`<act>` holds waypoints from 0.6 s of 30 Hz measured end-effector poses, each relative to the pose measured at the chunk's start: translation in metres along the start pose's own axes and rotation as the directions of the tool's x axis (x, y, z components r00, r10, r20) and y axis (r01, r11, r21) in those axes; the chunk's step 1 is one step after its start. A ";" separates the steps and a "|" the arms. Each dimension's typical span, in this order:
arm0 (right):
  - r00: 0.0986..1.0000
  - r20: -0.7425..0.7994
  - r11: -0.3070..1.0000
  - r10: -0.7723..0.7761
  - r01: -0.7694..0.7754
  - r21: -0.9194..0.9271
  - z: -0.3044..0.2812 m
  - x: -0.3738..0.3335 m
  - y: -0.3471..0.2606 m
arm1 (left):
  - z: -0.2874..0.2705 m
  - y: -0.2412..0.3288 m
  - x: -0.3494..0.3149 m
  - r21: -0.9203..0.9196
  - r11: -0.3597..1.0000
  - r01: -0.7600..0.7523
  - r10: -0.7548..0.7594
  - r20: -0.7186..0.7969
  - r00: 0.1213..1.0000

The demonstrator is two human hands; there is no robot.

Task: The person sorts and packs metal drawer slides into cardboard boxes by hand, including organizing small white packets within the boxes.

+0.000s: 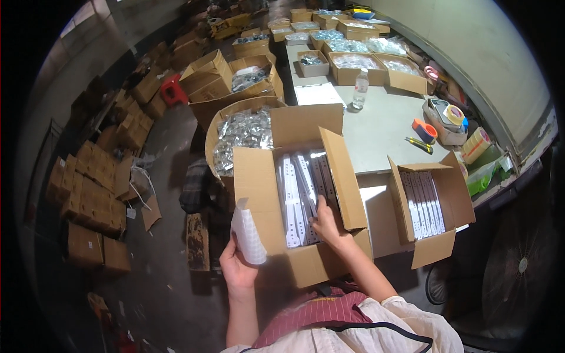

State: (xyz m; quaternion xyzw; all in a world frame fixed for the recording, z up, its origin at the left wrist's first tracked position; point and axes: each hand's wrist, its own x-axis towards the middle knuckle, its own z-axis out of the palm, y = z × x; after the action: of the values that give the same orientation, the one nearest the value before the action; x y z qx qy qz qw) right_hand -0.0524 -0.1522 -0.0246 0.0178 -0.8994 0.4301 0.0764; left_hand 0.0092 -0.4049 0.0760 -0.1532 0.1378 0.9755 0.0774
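My left hand (238, 262) is closed on a curled white sheet of small labels (250, 238), beside the left flap of an open cardboard box (318, 267). Inside that box stand packed rows of white strips with holes (288, 197), some in clear wrap. My right hand (331, 222) reaches over the box's near right side, its fingers bent and pressed together at the strips. Whatever lies between those fingertips is too small to make out. To the right, a second open box (432, 247) holds a row of similar perforated strips (422, 206).
A grey table (379, 132) carries a water bottle (360, 89), an orange tape dispenser (425, 130), a yellow-black utility knife (419, 145) and tape rolls. Behind my box is a carton of small bagged parts (244, 138). Stacked cartons (94, 191) line the left; a fan (521, 265) stands right.
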 end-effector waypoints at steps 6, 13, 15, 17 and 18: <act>0.999 0.004 0.998 0.043 -0.042 -0.037 -0.001 0.000 -0.009 | -0.006 0.002 0.002 -0.013 1.000 0.003 -0.002 0.038 0.999; 0.872 0.455 0.332 0.182 -0.490 0.806 -0.014 0.010 -0.016 | -0.001 -0.001 0.000 0.013 1.000 -0.016 0.016 0.012 1.000; 0.883 0.399 0.458 0.246 -0.468 0.756 -0.004 0.010 -0.007 | -0.001 -0.002 0.000 0.001 1.000 -0.013 0.013 0.024 1.000; 0.898 0.320 0.577 0.302 -0.440 0.688 0.009 0.015 0.008 | 0.000 -0.004 0.004 -0.008 1.000 -0.002 0.003 0.027 1.000; 0.992 -0.011 0.868 0.127 -0.105 0.485 0.017 0.017 0.006 | -0.001 -0.003 0.003 -0.013 1.000 -0.001 0.002 0.021 1.000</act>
State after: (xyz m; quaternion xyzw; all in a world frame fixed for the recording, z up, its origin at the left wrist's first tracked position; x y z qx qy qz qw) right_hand -0.0721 -0.1610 -0.0365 -0.0269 -0.7609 0.6453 0.0629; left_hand 0.0074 -0.4020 0.0729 -0.1434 0.1308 0.9779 0.0772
